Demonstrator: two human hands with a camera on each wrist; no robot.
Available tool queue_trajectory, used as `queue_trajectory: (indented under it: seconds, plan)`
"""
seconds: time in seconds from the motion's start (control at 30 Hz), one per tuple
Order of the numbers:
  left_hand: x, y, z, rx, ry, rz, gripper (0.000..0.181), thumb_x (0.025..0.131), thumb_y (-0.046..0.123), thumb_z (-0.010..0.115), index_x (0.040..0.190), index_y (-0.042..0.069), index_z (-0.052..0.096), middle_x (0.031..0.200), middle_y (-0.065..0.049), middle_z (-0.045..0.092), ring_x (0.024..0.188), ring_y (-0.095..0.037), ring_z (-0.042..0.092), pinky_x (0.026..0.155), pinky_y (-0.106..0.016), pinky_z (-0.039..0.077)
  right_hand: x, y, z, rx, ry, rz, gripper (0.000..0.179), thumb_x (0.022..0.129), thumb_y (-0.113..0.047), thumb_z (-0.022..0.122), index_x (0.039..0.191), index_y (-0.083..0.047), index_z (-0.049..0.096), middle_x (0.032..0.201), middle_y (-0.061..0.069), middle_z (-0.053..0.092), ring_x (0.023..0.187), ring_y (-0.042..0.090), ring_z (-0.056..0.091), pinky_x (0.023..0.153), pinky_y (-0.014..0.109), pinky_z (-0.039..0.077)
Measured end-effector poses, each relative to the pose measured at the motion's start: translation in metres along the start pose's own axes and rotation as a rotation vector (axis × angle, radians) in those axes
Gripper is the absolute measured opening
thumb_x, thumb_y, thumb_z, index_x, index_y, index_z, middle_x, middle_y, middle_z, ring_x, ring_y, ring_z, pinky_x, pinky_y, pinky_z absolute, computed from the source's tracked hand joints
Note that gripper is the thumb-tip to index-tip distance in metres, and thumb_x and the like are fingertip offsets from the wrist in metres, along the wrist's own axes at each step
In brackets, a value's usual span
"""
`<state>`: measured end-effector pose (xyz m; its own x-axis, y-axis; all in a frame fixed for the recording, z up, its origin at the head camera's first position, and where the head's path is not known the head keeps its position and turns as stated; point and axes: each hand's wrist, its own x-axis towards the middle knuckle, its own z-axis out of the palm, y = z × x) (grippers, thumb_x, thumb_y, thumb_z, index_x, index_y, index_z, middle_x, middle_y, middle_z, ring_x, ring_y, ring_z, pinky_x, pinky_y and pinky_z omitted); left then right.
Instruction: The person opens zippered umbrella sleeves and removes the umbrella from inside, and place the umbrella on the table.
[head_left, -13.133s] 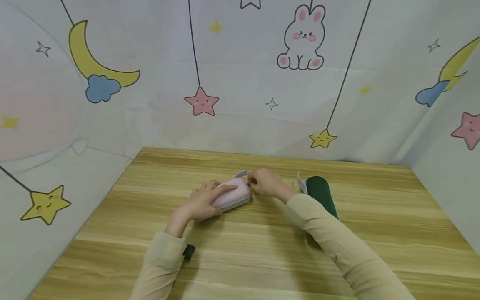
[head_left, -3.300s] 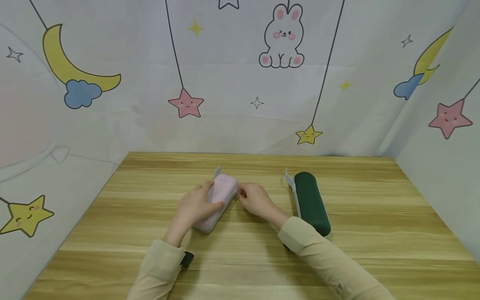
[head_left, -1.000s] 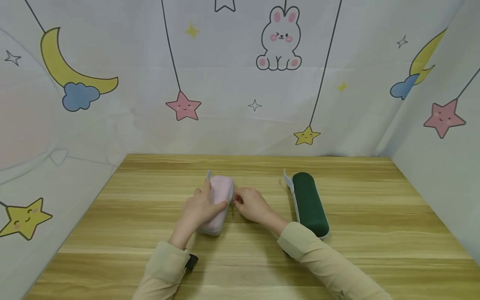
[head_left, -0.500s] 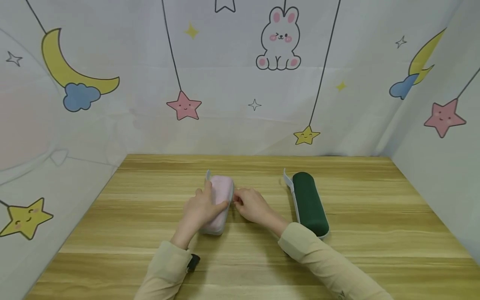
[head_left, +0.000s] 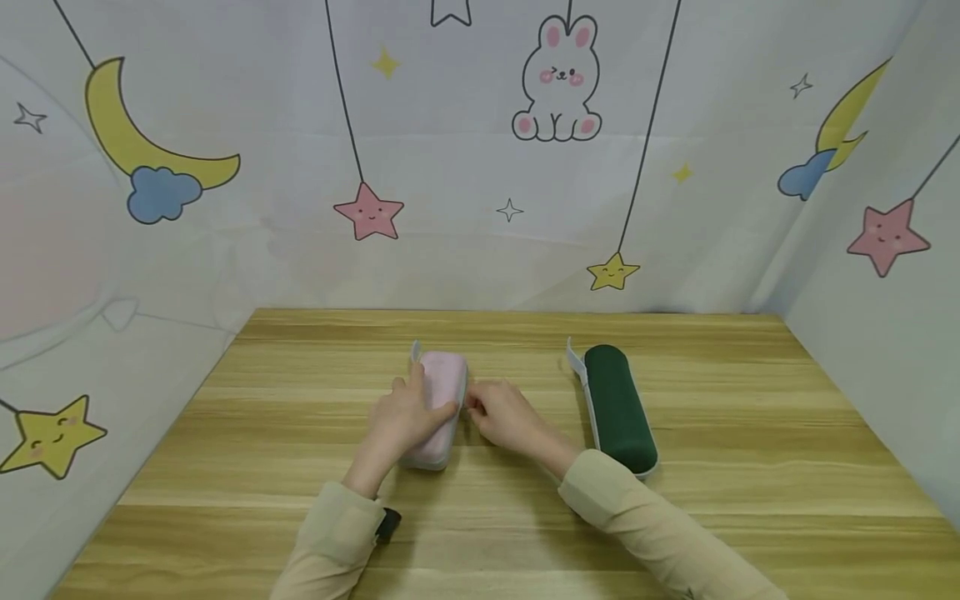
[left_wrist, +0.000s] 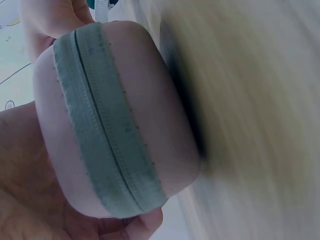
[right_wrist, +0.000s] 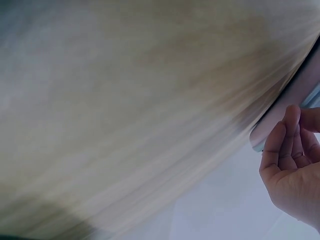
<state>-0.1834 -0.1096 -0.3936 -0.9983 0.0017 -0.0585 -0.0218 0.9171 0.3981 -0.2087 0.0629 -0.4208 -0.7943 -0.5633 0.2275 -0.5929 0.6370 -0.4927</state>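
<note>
A pale pink zippered case (head_left: 444,379) lies on the table, its wrist strap (head_left: 416,352) sticking up at the far left corner. My left hand (head_left: 401,418) grips it from the left, thumb across the top. In the left wrist view, the zipper tape (left_wrist: 107,120) round the near end of the case has its two edges together. My right hand (head_left: 510,417) is at the case's right long side. In the right wrist view, its thumb and forefinger pinch at the zipper line; the zipper pull there is hidden by the fingers.
A dark green case (head_left: 621,408) with a light strap (head_left: 576,360) lies to the right, beside my right forearm. Both stand on a wood-grain table (head_left: 712,400). A printed white curtain (head_left: 465,267) closes off the back and sides.
Since the oldest frame, the pink case has turned to point away from me, and my right hand has moved from its far end to its right side. The last second shows hardly any movement.
</note>
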Motion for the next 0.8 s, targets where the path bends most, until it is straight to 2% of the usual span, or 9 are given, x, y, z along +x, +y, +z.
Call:
queue_trajectory:
  seconds: [0.5, 0.8]
  plan:
    - [0.0, 0.0018, 0.0012, 0.004, -0.001, -0.006, 0.082, 0.087, 0.052, 0.061, 0.143, 0.0, 0.031, 0.107, -0.028, 0.055, 0.072, -0.032, 0.057, 0.056, -0.04, 0.044, -0.0056, -0.0044, 0.0007, -0.019, -0.006, 0.004, 0.007, 0.084, 0.0, 0.062, 0.081, -0.005, 0.065, 0.075, 0.0, 0.06, 0.067, 0.007, 0.049, 0.059, 0.02, 0.042]
    - [-0.0005, 0.0028, 0.0041, 0.004, 0.016, -0.01, 0.08, 0.087, 0.051, 0.062, 0.14, -0.002, 0.032, 0.104, -0.028, 0.055, 0.072, -0.035, 0.059, 0.056, -0.042, 0.045, -0.0082, -0.0071, -0.0008, -0.029, -0.015, -0.002, 0.009, 0.083, 0.001, 0.062, 0.078, -0.007, 0.063, 0.072, -0.001, 0.058, 0.065, 0.007, 0.047, 0.058, 0.02, 0.04]
